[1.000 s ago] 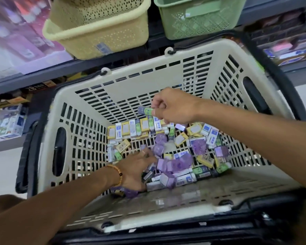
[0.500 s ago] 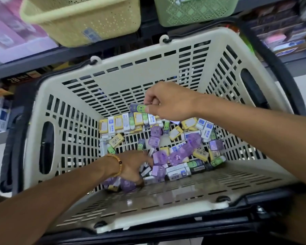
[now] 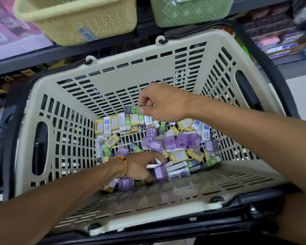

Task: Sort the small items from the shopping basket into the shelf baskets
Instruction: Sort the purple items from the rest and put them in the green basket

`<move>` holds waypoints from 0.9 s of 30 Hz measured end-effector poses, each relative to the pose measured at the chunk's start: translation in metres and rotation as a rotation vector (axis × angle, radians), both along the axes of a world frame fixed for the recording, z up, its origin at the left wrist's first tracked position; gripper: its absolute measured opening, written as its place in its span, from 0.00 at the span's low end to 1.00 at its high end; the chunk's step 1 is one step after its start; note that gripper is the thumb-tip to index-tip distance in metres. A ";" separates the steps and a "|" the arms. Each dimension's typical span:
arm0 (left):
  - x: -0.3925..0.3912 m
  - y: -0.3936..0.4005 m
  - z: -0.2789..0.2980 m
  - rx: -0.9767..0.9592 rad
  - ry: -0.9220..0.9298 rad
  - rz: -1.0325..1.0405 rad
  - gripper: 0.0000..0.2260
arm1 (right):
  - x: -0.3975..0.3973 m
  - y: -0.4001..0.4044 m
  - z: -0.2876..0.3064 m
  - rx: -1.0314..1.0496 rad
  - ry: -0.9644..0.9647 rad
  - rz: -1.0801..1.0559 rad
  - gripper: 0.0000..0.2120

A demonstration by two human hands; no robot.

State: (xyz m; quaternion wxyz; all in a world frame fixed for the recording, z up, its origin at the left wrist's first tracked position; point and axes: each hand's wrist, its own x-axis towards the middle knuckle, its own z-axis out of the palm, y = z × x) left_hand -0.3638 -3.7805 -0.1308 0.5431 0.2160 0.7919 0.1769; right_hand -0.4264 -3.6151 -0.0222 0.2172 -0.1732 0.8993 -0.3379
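A cream shopping basket (image 3: 131,71) with slotted walls holds a pile of small items: yellow boxes (image 3: 179,155), white-and-blue boxes (image 3: 205,132), purple cubes (image 3: 170,142) and green-and-dark erasers (image 3: 213,161). My right hand (image 3: 163,102) hovers over the far side of the pile and pinches a green-and-dark eraser (image 3: 133,110) between thumb and fingers. My left hand (image 3: 141,167), a bead bracelet on its wrist, reaches down into the near side of the pile, its fingers curled among white and purple items. What it holds is hidden by the fingers.
Above the shopping basket, a yellow shelf basket (image 3: 81,22) stands at upper left and a green shelf basket (image 3: 189,13) at upper right on a dark shelf. Black carry handles (image 3: 265,75) flank the cream basket. Boxed goods fill the shelves on both sides.
My right hand has stayed over the pile with the green eraser in its pinch. My left hand has dug further into the near items. The view has tilted slightly down.
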 end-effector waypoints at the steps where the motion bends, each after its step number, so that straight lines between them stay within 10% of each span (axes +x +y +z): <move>1: 0.000 0.003 -0.001 0.011 -0.013 0.016 0.23 | 0.000 0.000 0.000 0.002 0.002 -0.002 0.09; 27: 0.028 0.018 -0.009 0.259 0.026 0.258 0.20 | 0.000 0.001 0.002 0.064 0.054 0.039 0.08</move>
